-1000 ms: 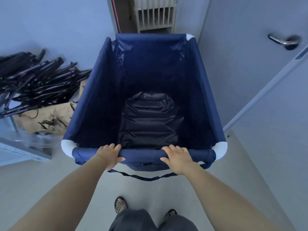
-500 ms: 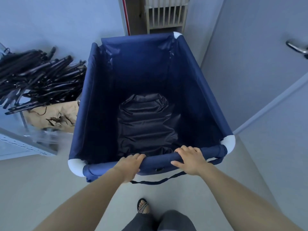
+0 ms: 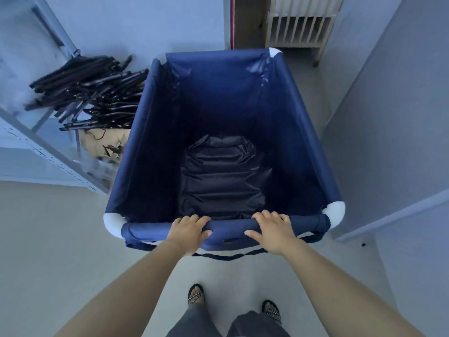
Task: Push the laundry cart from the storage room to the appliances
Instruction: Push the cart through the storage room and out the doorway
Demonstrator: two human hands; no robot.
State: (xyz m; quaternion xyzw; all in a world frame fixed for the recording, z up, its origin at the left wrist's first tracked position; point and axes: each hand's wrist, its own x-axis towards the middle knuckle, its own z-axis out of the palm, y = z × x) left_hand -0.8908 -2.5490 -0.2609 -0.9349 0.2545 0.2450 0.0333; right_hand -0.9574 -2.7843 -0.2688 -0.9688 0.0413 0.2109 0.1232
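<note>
I am gripping the near rail of the navy laundry cart (image 3: 150, 147) with both hands, my left hand (image 3: 188, 231) curling over it left of centre and my right hand (image 3: 272, 229) right of centre. The cart is standing on the floor (image 3: 60, 239) just ahead of my feet. Inside, a crumpled black bag (image 3: 221, 181) is lying on its bottom. Black hangers (image 3: 92, 93) are lying heaped on a shelf (image 3: 48, 152) beside its left wall.

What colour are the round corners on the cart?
White. The corners of the navy cart show best in the head view.
</note>
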